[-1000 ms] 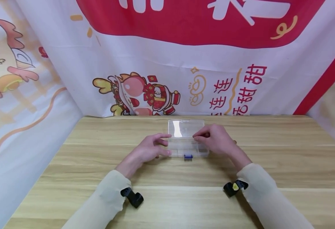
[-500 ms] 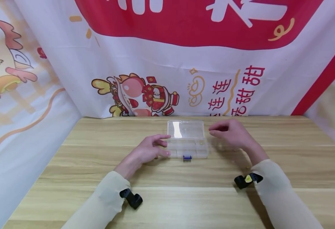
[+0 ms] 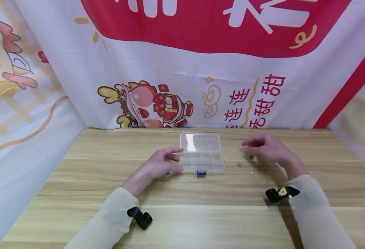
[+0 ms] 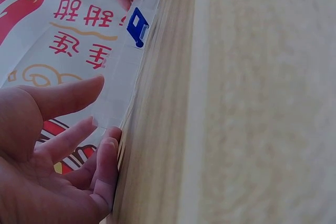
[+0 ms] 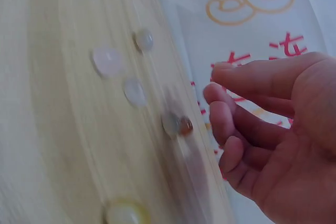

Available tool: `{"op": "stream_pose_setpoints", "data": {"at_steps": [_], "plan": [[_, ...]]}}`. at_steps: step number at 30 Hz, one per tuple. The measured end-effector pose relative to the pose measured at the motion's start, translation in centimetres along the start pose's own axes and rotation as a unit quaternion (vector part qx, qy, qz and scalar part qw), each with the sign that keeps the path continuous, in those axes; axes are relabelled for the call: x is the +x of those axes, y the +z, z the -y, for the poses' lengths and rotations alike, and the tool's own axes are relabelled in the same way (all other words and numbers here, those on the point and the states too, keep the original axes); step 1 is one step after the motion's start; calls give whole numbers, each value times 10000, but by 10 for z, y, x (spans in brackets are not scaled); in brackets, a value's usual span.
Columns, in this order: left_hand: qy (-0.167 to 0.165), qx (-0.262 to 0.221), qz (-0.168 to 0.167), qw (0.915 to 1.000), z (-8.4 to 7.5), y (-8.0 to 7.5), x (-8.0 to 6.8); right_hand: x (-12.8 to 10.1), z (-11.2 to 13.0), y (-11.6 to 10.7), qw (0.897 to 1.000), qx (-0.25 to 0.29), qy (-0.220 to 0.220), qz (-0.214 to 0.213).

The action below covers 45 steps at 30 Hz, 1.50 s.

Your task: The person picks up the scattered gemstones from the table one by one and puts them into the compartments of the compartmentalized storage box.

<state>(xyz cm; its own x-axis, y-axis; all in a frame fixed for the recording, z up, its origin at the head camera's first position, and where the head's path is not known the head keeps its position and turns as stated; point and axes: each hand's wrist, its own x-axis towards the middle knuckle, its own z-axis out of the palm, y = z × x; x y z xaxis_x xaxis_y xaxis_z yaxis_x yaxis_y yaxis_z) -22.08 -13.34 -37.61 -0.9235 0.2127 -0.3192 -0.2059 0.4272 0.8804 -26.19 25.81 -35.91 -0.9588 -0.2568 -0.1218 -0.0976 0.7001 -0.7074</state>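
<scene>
A clear plastic compartment box (image 3: 201, 168) stands on the table, its see-through lid (image 3: 201, 142) raised at the back and a blue latch (image 3: 201, 173) at the front. One small yellowish piece (image 3: 216, 157) lies inside, towards the right. My left hand (image 3: 158, 165) rests at the box's left end, fingers and thumb spread and touching its edge. Right of the box, my right hand (image 3: 271, 148) hovers with loosely bent fingers, nothing visible between them. Below it lie several small rounded stones: a pale pink one (image 5: 107, 61), a white one (image 5: 135, 92) and a brown one (image 5: 186, 125).
The wooden table (image 3: 182, 221) reaches back to a printed cloth (image 3: 157, 62) hanging upright behind the box. A yellow-rimmed stone (image 5: 126, 213) lies nearer the right wrist. Each wrist carries a small black camera, such as the left one (image 3: 140, 218).
My right hand has left the box's right compartments and moved right, over the loose stones. The small yellowish piece in the box has come into sight. My left hand stays at the box.
</scene>
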Motion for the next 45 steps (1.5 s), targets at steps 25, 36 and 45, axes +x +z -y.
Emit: {"op": "stream_pose_setpoints", "data": {"at_steps": [25,36,45], "plan": [[9,54,13,10000,-1,1,1,-2,-20,-7,9970,-428,358,527],[-23,51,-3,10000,0,-1,1,0,-18,-4,9970,-424,380,522],[4,-5,42,10000,0,1,2,0,-13,-3,9970,-468,393,474]]}}
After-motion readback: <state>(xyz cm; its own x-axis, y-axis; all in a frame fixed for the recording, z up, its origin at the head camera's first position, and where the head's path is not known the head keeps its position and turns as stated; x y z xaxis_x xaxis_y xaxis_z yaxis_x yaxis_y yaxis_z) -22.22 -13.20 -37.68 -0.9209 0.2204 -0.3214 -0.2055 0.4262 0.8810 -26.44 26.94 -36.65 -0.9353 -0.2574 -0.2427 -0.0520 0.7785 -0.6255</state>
